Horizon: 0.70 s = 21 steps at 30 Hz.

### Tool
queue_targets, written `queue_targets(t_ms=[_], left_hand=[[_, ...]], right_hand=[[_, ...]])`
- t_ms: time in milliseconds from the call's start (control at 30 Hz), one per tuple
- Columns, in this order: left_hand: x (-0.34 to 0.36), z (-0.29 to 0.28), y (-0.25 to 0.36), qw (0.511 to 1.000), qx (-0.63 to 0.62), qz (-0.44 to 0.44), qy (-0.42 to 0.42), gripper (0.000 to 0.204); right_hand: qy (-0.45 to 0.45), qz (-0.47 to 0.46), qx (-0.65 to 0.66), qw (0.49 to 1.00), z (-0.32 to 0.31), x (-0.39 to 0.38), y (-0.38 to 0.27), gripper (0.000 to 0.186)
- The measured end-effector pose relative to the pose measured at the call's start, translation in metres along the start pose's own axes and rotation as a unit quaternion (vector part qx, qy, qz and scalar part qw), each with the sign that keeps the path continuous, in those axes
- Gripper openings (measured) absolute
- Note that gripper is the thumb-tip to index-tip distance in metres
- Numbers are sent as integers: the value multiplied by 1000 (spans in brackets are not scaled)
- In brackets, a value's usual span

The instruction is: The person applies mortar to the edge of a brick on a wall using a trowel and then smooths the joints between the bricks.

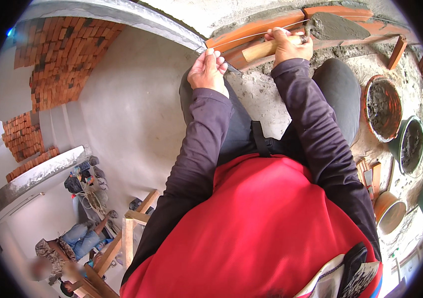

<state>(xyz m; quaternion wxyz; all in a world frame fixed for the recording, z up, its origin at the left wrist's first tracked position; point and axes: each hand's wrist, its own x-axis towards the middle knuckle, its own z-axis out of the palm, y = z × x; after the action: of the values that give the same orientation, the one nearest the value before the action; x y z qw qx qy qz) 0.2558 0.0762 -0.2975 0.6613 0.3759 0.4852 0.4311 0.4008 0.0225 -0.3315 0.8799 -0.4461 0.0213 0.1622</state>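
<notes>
Between the closed thumb and fingers of my left hand (207, 73) is a thin white string (251, 35), at the near end of a course of orange bricks (266, 27). The string runs along the bricks toward the far right. My right hand (292, 48) is closed around a trowel; its wooden handle (260, 51) points left. The trowel blade (339, 26), coated with grey mortar, lies over the bricks. My right thumb and forefinger are close to the string; whether they touch it I cannot tell.
To the right stand an orange bucket (383, 109) and a green bucket (412, 145), both with mortar, and another orange bucket (390, 212). A loose brick (396, 52) stands upright nearby. Stacked bricks (67, 59) lie far left. Timber (127, 238) and a person (80, 240) are lower left.
</notes>
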Motion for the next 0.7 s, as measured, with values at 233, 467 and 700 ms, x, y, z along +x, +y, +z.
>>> queue_targets(t_ms=[233,467,700], left_hand=[[1,-1,-4,999,-29,16,10,18],[-2,3,-2,998,-38,17,49,15],[-3,9,-1,994,-73,5,77,13]], right_hand=[[-23,3,10,1000,-5,4,4,44],[-49,1,-35,998,-3,2,-5,43],[-32,-6,-9,999,-3,4,2,41]])
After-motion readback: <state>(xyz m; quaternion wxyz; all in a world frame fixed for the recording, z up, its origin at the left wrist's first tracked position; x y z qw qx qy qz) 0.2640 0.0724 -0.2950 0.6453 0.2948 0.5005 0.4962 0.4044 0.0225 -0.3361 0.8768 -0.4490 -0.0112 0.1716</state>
